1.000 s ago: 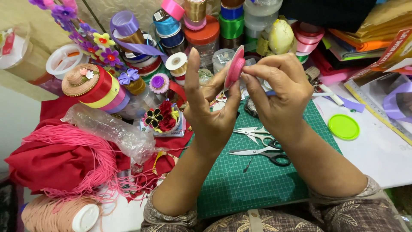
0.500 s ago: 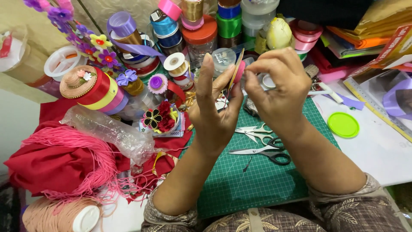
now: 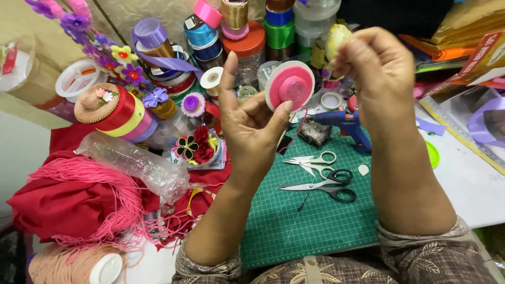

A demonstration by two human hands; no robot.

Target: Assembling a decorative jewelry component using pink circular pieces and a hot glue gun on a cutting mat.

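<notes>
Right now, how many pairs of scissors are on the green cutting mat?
2. Small pale-handled scissors lie just below the left hand; larger black-handled scissors lie right beneath those, toward the right forearm. More could be hidden under the arms or the clutter.

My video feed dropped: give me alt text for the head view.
The left hand holds up a round white disc wound with pink cord, while the right hand pinches above it. Below lie black-handled scissors on a green gridded cutting mat.
</notes>
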